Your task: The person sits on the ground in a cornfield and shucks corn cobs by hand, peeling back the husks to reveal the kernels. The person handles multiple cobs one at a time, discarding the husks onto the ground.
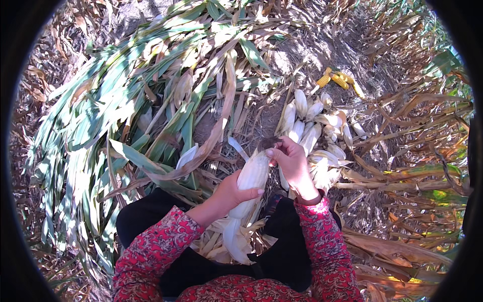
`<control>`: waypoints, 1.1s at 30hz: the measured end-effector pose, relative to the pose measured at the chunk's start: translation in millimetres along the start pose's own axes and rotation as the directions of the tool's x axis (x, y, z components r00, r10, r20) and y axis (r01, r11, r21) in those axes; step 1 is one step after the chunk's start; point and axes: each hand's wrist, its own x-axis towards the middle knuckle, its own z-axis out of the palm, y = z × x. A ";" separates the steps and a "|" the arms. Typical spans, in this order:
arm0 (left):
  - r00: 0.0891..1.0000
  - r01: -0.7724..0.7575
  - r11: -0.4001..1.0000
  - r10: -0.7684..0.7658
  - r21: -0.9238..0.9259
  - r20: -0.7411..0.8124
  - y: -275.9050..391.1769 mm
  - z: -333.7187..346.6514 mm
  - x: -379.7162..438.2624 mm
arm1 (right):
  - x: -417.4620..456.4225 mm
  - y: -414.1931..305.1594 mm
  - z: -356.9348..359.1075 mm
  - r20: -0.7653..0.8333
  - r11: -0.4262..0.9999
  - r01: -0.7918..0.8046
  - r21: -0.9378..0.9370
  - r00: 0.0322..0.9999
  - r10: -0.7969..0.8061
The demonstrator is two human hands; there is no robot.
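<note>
An ear of corn (253,171), wrapped in pale inner husk, stands tilted before me with its tip pointing away. My left hand (234,192) is closed around its middle, thumb lying across the husk. At the tip, the thumb and fingers of my right hand (286,154) pinch together, with dark corn silk (268,142) beside them; whether they grip silk or husk edge is hard to tell. A peeled husk leaf (231,241) hangs below the ear, over loose dry husks (209,241) between my legs.
Cut green corn stalks and leaves (90,113) form a large heap at left. Husk-covered ears (302,120) lie piled ahead to the right, with several bare yellow cobs (339,80) beyond them. Dry stalks (400,185) lie along the right side.
</note>
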 end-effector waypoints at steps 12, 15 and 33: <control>0.997 0.078 0.772 -0.058 -0.630 0.053 3.6 -16.1 12.7 | -13.2 -12.9 7.2 0.202 0.994 0.084 0.071 0.975 -0.097; 0.989 0.139 0.602 -0.050 -0.787 0.137 5.8 -23.8 19.5 | -16.5 -17.6 5.0 0.306 0.991 0.033 0.132 0.949 -0.072; 0.873 -0.283 0.833 0.018 -0.475 -0.487 13.9 -60.8 32.7 | -47.2 4.1 28.3 0.872 0.892 0.175 -0.416 0.357 0.336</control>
